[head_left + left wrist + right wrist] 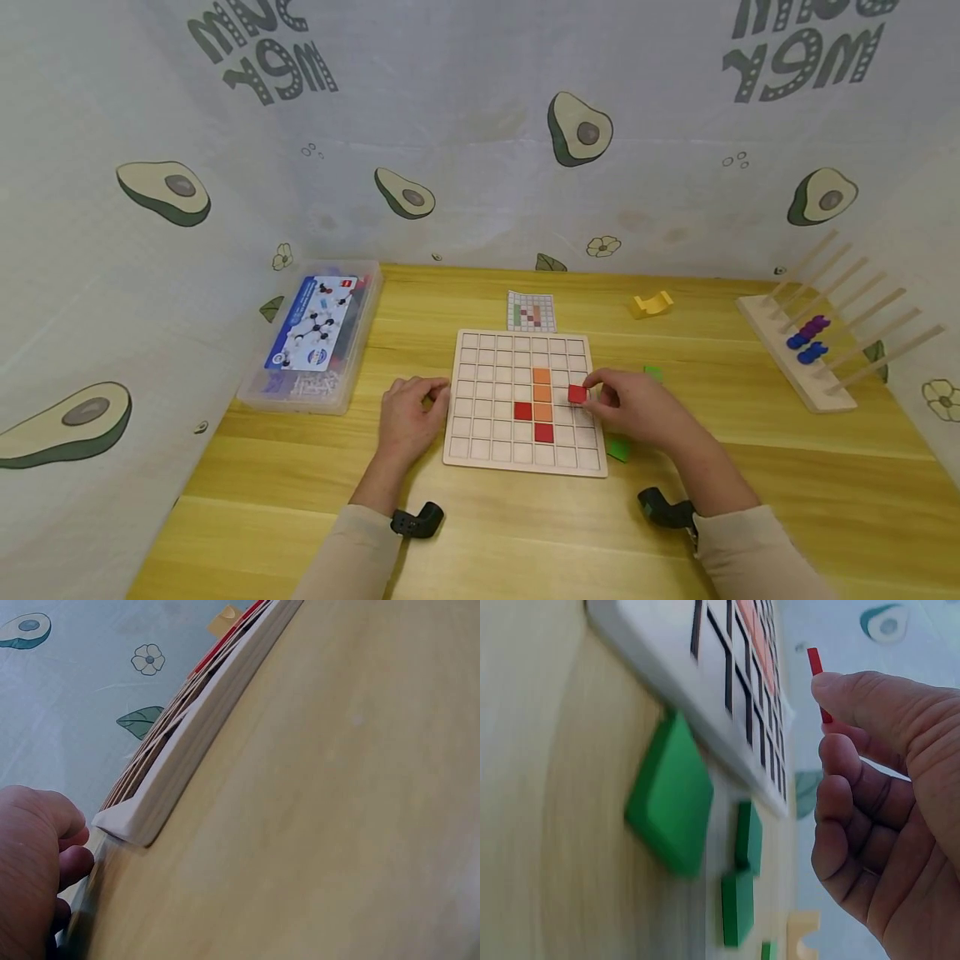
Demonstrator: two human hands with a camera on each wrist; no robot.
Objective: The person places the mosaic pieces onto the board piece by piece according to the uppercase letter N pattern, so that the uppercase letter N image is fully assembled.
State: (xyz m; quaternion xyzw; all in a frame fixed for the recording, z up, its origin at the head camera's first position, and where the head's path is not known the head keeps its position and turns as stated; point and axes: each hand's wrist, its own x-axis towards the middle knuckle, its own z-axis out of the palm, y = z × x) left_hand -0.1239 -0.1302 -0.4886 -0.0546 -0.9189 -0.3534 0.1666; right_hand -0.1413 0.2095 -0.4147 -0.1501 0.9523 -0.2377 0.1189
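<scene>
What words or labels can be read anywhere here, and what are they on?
Backdrop cloth: large grey lettering, mirrored and cut off by the frame; it cannot be read with certainty.
Plastic box: a blue and white label with a red mark and lines of print, all too small to read.
Pattern card: a coloured grid only, no text.
Grid board, red tile, peg rack: no writing.
</scene>
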